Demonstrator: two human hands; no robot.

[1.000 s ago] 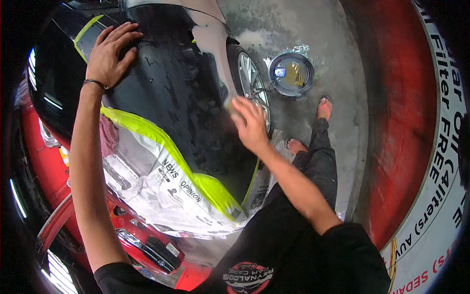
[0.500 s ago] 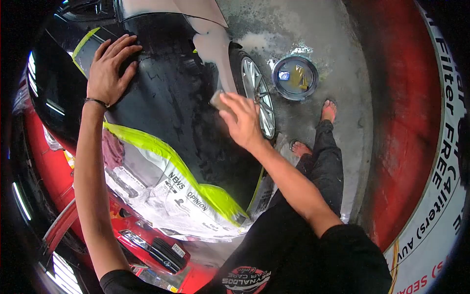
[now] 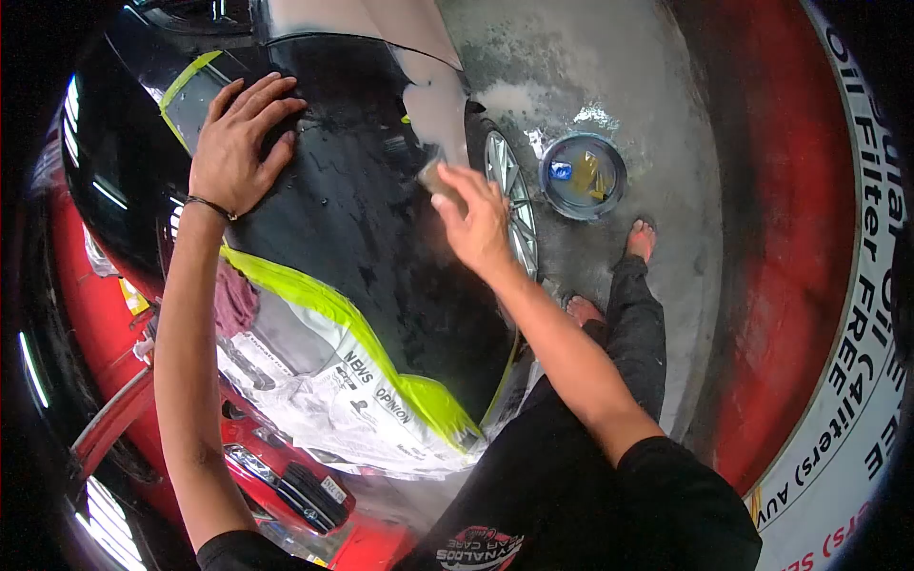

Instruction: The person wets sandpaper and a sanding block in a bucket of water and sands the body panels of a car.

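My left hand point(image 3: 243, 147) lies with spread fingers on the dark car panel point(image 3: 362, 228), beside a masked strip edged in yellow-green tape point(image 3: 195, 78). My right hand point(image 3: 468, 211) holds a small greyish-tan block point(image 3: 430, 177) against the same panel, just below the pale patch point(image 3: 433, 109) near the wheel point(image 3: 514, 195). What lies under the block is hidden. Droplets and dull smears show on the panel. Yellow-green tape point(image 3: 333, 309) and newspaper point(image 3: 352, 409) cover the car's near end.
On the wet floor point(image 3: 666, 143), right of the wheel, stands a round tub point(image 3: 583, 176) with water, a blue item and yellowish pieces. A pinkish cloth point(image 3: 235, 300) rests by the newspaper. A red car point(image 3: 295, 485) is at the lower left; a lettered sign point(image 3: 838, 457) is at right.
The view has shifted, so the car and tub sit farther right in it. My right hand has moved the block up the panel, away from the newspaper. My left hand stays on the panel.
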